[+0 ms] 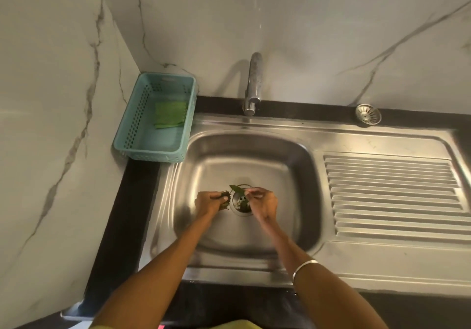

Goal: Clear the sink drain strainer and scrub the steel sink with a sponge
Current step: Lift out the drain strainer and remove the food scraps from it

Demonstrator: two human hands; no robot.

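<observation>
Steel sink (254, 150), leaf-clogged drain strainer (240, 202)

Both arms reach forward; left hand (207, 201) fingers curled closed, right hand (262, 200) fingers pinching.

Both hands reach into the steel sink (288, 155) at the drain (240, 201). The left hand (207, 201) grips a clump of dark wet scraps (225, 199); the right hand (262, 198) pinches a green leaf (236, 189) over the drain. A teal basket (142, 125) holds a green sponge (169, 114). A loose drain strainer (368, 114) sits right of the faucet (252, 84).
</observation>
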